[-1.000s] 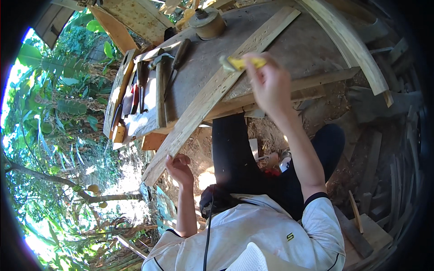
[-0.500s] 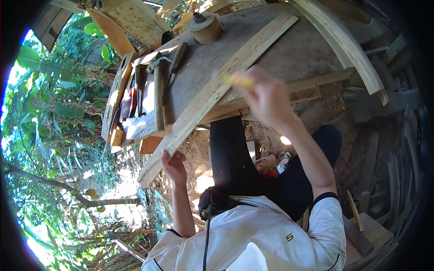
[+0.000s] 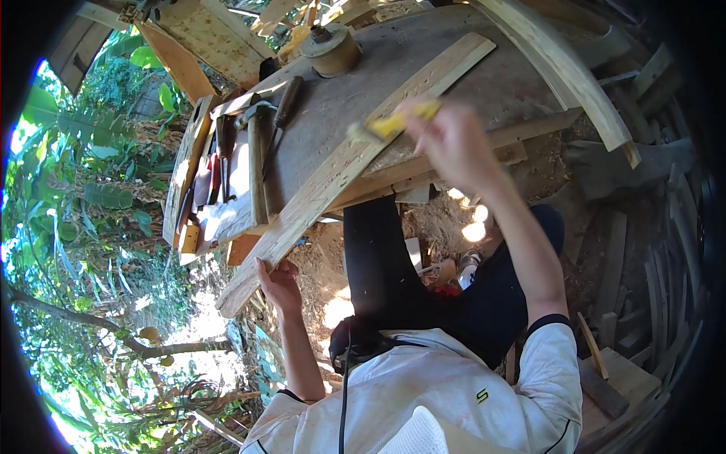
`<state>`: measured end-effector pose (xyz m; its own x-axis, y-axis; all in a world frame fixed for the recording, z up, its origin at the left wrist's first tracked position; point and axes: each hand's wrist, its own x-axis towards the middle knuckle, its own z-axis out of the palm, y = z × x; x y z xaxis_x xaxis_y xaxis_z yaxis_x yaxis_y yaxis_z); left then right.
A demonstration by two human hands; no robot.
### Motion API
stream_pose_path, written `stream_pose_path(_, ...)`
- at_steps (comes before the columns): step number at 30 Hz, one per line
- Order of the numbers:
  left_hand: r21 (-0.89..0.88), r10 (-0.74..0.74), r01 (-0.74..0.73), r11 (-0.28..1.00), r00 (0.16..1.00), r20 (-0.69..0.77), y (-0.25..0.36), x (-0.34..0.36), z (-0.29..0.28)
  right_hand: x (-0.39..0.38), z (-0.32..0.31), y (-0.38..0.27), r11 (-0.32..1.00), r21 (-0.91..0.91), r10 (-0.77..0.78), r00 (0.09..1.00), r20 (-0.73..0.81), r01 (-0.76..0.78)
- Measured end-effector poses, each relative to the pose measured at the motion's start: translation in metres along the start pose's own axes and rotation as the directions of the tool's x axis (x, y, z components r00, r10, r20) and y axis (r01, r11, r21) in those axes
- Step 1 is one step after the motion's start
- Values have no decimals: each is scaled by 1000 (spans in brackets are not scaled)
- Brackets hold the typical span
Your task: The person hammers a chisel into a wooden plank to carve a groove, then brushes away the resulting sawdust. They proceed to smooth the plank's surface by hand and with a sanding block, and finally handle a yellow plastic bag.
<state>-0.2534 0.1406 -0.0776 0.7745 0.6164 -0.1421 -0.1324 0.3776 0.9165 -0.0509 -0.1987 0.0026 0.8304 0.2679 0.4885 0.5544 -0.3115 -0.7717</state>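
Yellow brush, apparently, gripped in the right hand, looks less blurred than before.

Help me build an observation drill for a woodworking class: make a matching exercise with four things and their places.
Things:
1. Yellow-handled tool
2. Long plank
3. Hammer
4. Round knobbed object

Places:
A. On the left part of the tabletop, among other hand tools
B. In the right hand
C. Near the tabletop's far edge
D. Slanting across the tabletop, near end by the left hand

Pairs: 1-B, 2-D, 3-A, 4-C
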Motion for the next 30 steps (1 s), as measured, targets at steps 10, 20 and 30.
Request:
stream_pose_path(10,24,3,-4,1000,999,49,-2,3,7,-10,-14,-16,997,65,-46,997,60,42)
stream_pose_path(20,0,-8,8,1000,1000,-18,0,3,8,14,-45,14,993,-8,118,989,-93,-119)
stream_pose_path(30,0,-24,24,1000,1000,-5,-2,4,8,53,-78,39,941,-290,105,966,-235,-172)
